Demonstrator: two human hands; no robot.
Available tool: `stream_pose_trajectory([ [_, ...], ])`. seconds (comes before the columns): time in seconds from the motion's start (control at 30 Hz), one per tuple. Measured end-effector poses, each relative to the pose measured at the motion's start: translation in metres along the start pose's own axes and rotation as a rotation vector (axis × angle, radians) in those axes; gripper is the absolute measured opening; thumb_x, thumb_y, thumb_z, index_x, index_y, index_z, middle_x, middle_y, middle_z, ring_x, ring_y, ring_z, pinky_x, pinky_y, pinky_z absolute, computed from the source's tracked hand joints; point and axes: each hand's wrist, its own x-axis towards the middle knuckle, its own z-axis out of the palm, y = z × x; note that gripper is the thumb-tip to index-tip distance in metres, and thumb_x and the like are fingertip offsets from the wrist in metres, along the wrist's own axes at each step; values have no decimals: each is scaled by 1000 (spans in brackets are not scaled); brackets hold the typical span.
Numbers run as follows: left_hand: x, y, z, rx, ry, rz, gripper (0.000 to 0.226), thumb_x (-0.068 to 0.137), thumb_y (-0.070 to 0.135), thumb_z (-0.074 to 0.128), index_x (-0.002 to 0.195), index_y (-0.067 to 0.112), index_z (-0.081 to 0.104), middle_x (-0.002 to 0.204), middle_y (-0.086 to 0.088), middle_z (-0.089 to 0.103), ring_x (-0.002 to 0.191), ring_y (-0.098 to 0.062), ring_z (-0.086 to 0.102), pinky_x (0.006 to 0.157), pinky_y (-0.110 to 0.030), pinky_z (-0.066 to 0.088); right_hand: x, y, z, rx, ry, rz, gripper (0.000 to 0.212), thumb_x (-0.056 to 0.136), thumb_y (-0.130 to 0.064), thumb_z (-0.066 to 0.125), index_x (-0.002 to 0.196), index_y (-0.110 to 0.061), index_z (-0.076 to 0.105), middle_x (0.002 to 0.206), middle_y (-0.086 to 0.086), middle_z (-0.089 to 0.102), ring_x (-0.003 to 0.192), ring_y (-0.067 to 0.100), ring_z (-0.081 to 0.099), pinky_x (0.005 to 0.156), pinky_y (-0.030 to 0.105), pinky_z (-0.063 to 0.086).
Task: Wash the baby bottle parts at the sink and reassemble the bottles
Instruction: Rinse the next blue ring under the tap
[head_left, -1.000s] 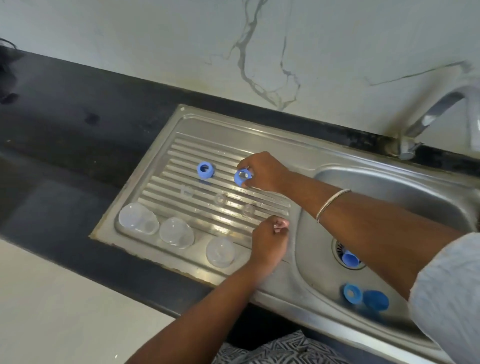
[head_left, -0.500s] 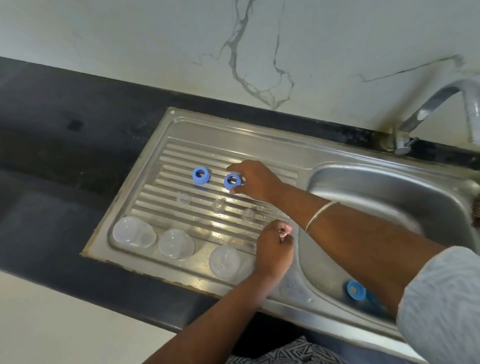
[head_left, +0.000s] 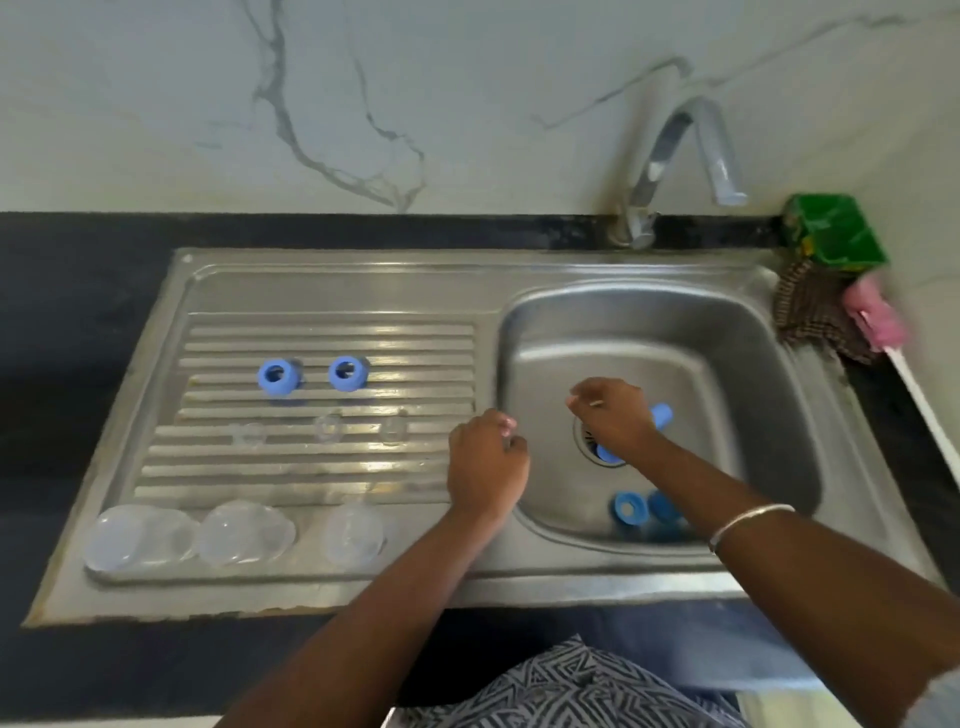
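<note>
From the head view, I am seeing the right hand (head_left: 613, 415) hanging over the drain in the middle of the sink basin (head_left: 753, 338), right of centre in the frame; a second ago it was setting the second blue collar ring (head_left: 347, 373) on the drainboard (head_left: 322, 291), and now that ring is standing alone beside the first blue collar ring (head_left: 277, 378) in the upper left part of the ribbed area. Its fingers are loosely curled and I am seeing nothing inside them, so I am calling them released. The left hand (head_left: 485, 467) is hovering at the basin's left edge, having drifted right from the drainboard; its fingers are curled in, seemingly on nothing, though I cannot tell whether something small is pinched there. Three clear teats (head_left: 327, 427) are lying in a row below the rings, and three clear bottles (head_left: 244, 531) are lying along the lower left edge of the drainboard. Blue parts (head_left: 631, 506) are waiting in the basin, at the lower middle and by the drain under the right hand. I am judging that two rings are washed and the right hand is going after the next blue piece, so rinsing is only partly done and reassembly is not begun.
</note>
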Motion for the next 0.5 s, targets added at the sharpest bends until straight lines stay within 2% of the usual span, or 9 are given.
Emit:
stream_pose_trajectory([
  [0.07,-1,9,10,11,-32,8,21,86,15,55,101,19,68,93,5,67,101,-22,61,85,-33,50,-4,32,-11,-24,-8,52,17,92,-23,65,104,-16,75,98,4,75,100,21,68,81,19,43],
  [0.13,0,18,22,43,-57,13,20,87,17,56,103,20,67,91,6,66,101,-22,60,83,-33,50,-9,61,-20,-13,-43,96,12,90,-17,66,98,-17,75,87,3,72,96,24,68,68,12,39],
  [0.17,1,21,26,69,-60,4,21,87,19,57,105,22,67,90,8,66,101,-21,60,83,-33,51,-9,72,-23,-36,-68,113,11,88,-18,68,97,-19,74,87,2,71,97,24,67,66,12,36],
  [0.27,1,29,42,103,-84,-6,23,88,19,59,109,21,68,94,7,67,99,-22,62,85,-34,52,-9,103,-29,-223,-223,89,17,83,-30,75,99,-23,73,105,1,71,106,22,64,76,19,37],
  [0.37,2,36,62,154,-112,-5,22,88,19,58,108,20,69,103,6,71,96,-16,60,80,-25,45,-11,123,-35,-391,-404,20,26,76,-45,78,96,-32,68,109,-1,67,103,19,63,82,28,46],
  [0.43,0,39,71,159,-118,-24,20,88,20,59,106,20,70,102,6,72,88,-10,60,74,-20,42,-15,128,-30,-510,-480,-31,41,72,-57,75,105,-36,64,114,-3,63,104,17,61,81,32,47],
  [0.5,-3,42,82,150,-128,-41,18,89,18,60,104,18,70,101,2,73,88,-15,64,79,-23,48,-17,129,-24,-659,-476,-116,54,67,-65,73,108,-32,63,112,-3,63,105,20,62,77,33,45],
])
